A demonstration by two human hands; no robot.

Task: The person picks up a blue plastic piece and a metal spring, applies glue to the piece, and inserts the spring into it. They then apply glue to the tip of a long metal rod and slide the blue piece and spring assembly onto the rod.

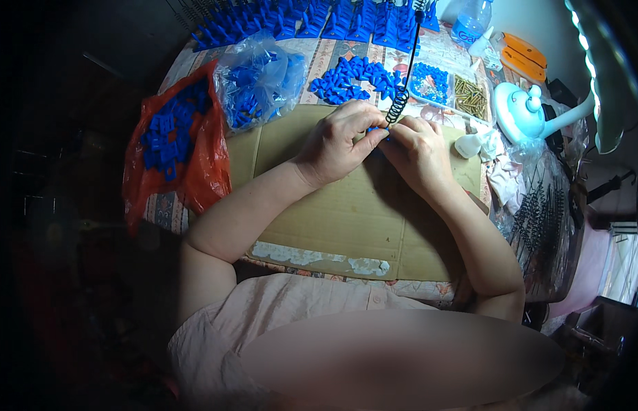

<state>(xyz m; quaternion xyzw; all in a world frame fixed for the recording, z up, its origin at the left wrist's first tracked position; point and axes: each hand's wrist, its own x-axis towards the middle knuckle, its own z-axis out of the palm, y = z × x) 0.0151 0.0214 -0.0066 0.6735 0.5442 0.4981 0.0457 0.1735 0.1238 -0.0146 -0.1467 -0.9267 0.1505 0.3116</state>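
Observation:
My left hand (343, 142) and my right hand (423, 149) meet over the far part of a cardboard sheet (319, 212). Their fingertips are pinched together at the lower end of a black coil spring (398, 103), whose thin straight rod rises upward away from me. A bit of blue part (382, 130) shows between the fingers; most of it is hidden. Beyond the hands lies a pile of blue cone-shaped plastic pieces (353, 74) on the patterned tablecloth.
Left are a red plastic bag (211, 181) of blue parts and a clear bag (264, 82) of more. Rows of blue pieces (360, 24) line the back. Small blue and clear parts (430, 83), brass-coloured screws (470, 97), a lamp (518, 113) and black springs (538, 219) occupy the right.

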